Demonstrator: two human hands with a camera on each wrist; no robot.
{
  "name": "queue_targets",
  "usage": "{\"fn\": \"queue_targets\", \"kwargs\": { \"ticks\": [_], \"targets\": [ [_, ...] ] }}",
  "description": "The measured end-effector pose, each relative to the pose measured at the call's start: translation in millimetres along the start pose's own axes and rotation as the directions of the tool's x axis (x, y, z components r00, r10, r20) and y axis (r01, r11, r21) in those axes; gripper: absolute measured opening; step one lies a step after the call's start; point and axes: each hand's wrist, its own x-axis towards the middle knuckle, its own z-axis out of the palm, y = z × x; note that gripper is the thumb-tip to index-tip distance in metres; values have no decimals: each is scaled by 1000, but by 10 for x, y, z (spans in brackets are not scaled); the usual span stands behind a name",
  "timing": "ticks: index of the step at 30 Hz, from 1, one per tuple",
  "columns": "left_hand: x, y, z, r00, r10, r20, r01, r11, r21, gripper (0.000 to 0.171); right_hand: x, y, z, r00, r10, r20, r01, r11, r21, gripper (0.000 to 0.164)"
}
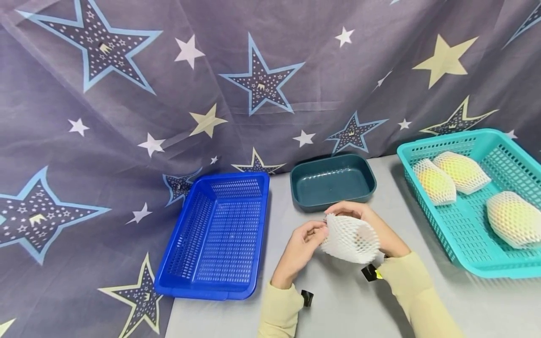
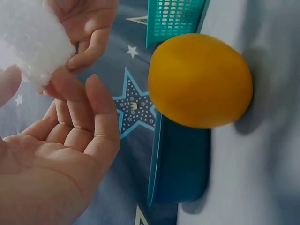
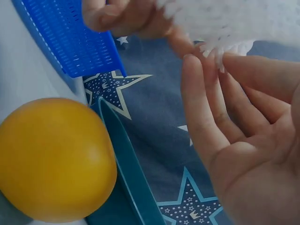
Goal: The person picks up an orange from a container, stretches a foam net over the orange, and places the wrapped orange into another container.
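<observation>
A white foam net sleeve [image 1: 343, 237] is held up above the table between both hands. My left hand [image 1: 299, 249] pinches the sleeve's left edge with thumb and fingers. At the far edge, my right hand [image 1: 378, 226] pinches the rim of the same sleeve between thumb and fingertips, as the right wrist view shows. A smooth, rounded yellow-orange fruit [image 2: 201, 80] sits bare on the table below the hands, apart from them. That fruit [image 3: 56, 159] also shows in the right wrist view. In the head view, the sleeve and hands mostly hide it.
Beyond the hands stands a dark teal bin [image 1: 334, 203]. A blue perforated basket [image 1: 230, 244] is to the left. On the right, a turquoise basket [image 1: 454, 230] holds three yellow fruits in foam nets [image 1: 461, 172]. A star-patterned cloth [image 1: 270, 131] hangs behind the table.
</observation>
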Motion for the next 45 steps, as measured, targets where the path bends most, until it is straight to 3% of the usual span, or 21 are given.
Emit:
{"fn": "queue_targets", "kwargs": {
  "ticks": [3,9,15,17,22,29,34,40,45],
  "targets": [
    [1,-14,21,999,14,33,-14,1000,-21,27,-20,-122,42,999,-3,35,-1,993,119,36],
    [8,-54,48,999,41,15,-40,997,-62,23,-59,-195,57,994,-99,39,92,985,145,36],
    [26,-78,85,995,37,-93,-48,992,-114,25,-119,-9,62,996,-7,-93,9,1000,18,47],
    [40,-86,99,992,46,-114,-61,989,-131,25,-117,73,61,991,18,-129,-16,1000,19,47],
    [73,-121,130,988,49,-147,-71,986,-148,25,-109,188,60,981,-41,-187,53,997,59,52],
    [69,-191,109,968,27,-249,-54,993,-102,20,-104,181,60,960,131,-246,-77,973,219,30],
    [70,-247,100,970,-18,-244,-40,972,-230,20,-151,245,16,959,168,-231,-96,952,291,29],
    [83,-379,101,966,-88,-241,9,950,-312,24,-212,379,-40,920,253,-299,-157,937,312,24],
    [92,-499,95,960,-137,-244,49,941,-335,27,-257,495,-73,876,279,-394,-193,950,245,15]
  ]
}}
